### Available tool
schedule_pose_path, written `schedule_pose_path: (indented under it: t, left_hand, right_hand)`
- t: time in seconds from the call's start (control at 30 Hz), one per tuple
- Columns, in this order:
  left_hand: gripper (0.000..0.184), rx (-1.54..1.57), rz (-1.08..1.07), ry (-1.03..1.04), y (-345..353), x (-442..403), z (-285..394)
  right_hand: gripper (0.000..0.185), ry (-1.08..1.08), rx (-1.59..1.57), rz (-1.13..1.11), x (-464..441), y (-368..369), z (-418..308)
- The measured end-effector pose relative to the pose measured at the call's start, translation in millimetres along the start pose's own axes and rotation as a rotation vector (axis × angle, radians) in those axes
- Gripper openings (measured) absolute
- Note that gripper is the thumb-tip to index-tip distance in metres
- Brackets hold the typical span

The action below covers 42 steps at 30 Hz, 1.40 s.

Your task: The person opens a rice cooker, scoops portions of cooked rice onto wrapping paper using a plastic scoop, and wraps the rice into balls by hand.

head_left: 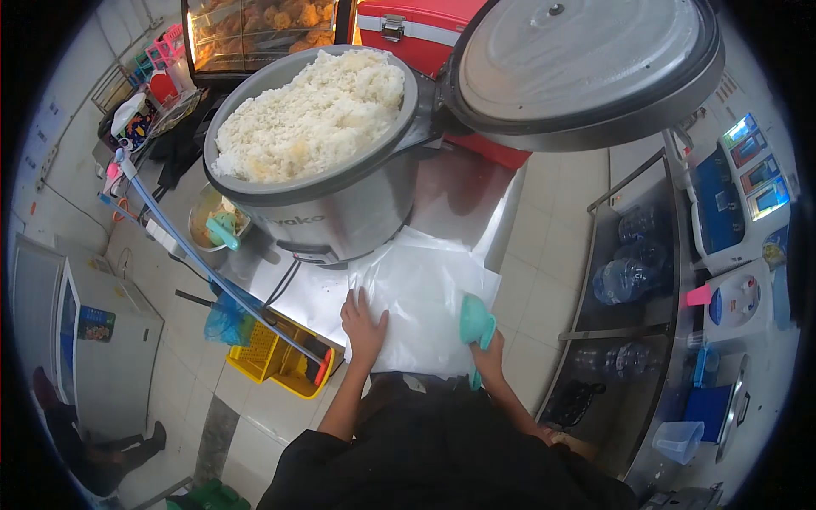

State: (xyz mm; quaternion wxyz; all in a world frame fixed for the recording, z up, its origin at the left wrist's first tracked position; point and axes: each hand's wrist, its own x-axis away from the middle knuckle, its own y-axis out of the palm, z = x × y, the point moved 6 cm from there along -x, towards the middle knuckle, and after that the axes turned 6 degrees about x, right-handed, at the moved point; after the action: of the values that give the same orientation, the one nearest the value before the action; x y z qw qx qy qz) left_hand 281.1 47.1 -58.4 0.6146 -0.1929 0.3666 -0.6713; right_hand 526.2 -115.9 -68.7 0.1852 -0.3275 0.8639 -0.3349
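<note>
My left hand (364,330) lies with fingers spread on a stack of white wrapping paper sheets (416,285) at the table's near edge. In my right hand (490,359) is a teal plastic scoop (476,321); its cup rests over or just above the paper's right side, and its handle end shows below the fingers. Behind the paper stands a large rice cooker (340,225), heaped with cooked white rice (314,115). Its round lid (586,64) is raised to the right.
Left of the cooker sits a bowl (201,223) with a teal utensil. Yellow baskets (280,361) stand below. A lit fried-food case (263,34) and red cooler box (412,21) are behind; a metal rack (629,331) holds bottles at right. Another person's leg shows at lower left.
</note>
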Motion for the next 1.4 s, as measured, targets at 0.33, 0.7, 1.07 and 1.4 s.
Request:
schedule_pose_path:
  t: [0.33,0.7,1.07,1.4]
  left_hand:
    - [0.06,0.126,0.224,-0.278,39.8,45.7,49.9]
    - [0.07,0.283,0.328,-0.507,123.4,113.2,143.3]
    - [0.074,-0.105,0.306,-0.513,72.0,65.9,133.0]
    - [0.054,-0.022,0.248,-0.514,89.3,68.3,95.2]
  right_hand:
    - [0.033,-0.194,-0.076,-0.495,-104.8,-12.0,0.9]
    - [0.034,-0.827,0.027,-1.074,-260.4,33.7,-32.0]
    - [0.036,-0.802,0.2,-0.552,-263.3,18.8,-70.6]
    - [0.045,-0.989,0.246,-0.741,-163.6,61.7,-96.3]
